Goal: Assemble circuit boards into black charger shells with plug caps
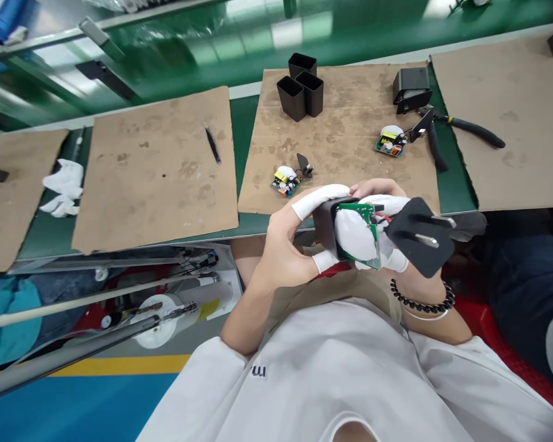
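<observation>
"Fingers (pixel 321 197) on both hands wear white tip covers. What do they grip?"

"On the left hand (pixel 283 252), thumb and forefinger are closed on a black housing (pixel 323 228). The right hand (pixel 391 187) is closed about the far end of a white-topped circuit board (pixel 358 236), where a black plug plate (pixel 417 239) covers most of its fingers."

"And where does that board sit?"

"Above the table's near edge, at the housing's open mouth. How far it reaches inside cannot be told. Red wire shows between board and plate, and two metal prongs point away to the right."

"What lies beyond the hands?"

"On the middle cardboard mat (pixel 350 166), three black containers (pixel 303 92) stand close together, mouths up. A second board (pixel 286 180) lies nearer the person, a small black plug beside it. Another board (pixel 391 141) lies to the right, near a black box (pixel 411 86) and the pliers (pixel 474 130), which reach across to the next mat."

"Anything leftward?"

"Black tweezers (pixel 212 144) on the left mat (pixel 156 178), and white gloves (pixel 64 184) past its far side."
</observation>
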{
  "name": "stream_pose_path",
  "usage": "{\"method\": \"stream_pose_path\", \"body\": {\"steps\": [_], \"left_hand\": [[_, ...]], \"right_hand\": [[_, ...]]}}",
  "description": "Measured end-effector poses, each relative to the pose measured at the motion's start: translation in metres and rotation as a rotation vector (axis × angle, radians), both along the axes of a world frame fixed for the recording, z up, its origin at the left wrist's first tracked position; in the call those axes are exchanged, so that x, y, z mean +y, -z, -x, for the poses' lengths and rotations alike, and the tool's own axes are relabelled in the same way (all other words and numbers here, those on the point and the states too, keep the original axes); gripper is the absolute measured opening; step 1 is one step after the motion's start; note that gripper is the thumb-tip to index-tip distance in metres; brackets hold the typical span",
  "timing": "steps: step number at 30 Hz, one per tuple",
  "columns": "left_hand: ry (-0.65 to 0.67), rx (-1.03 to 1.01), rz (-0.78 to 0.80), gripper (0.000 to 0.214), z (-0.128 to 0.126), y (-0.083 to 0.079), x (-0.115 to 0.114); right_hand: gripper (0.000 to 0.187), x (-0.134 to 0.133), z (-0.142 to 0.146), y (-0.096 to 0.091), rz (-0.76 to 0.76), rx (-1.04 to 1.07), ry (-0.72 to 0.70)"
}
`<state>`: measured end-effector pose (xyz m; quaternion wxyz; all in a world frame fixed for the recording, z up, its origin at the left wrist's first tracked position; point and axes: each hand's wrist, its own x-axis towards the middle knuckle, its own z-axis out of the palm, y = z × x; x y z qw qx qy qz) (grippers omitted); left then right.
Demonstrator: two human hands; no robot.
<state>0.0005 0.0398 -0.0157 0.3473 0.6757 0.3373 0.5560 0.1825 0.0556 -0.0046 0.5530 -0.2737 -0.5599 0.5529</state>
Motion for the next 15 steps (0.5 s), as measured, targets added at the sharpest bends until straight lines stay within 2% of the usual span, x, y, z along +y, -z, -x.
{"method": "stream_pose_path", "body": {"steps": [5, 15], "left_hand": [[-0.012, -0.032, -0.044, 0.059, 0.000, 0.006, 0.002], [-0.006, -0.027, -0.092, 0.063, 0.002, 0.018, 0.007]], "right_hand": [[0.016, -0.002, 0.000, -0.004, -0.073, -0.039, 0.045], [0.019, -0.004, -0.006, -0.009, -0.082, -0.109, 0.043]]}}
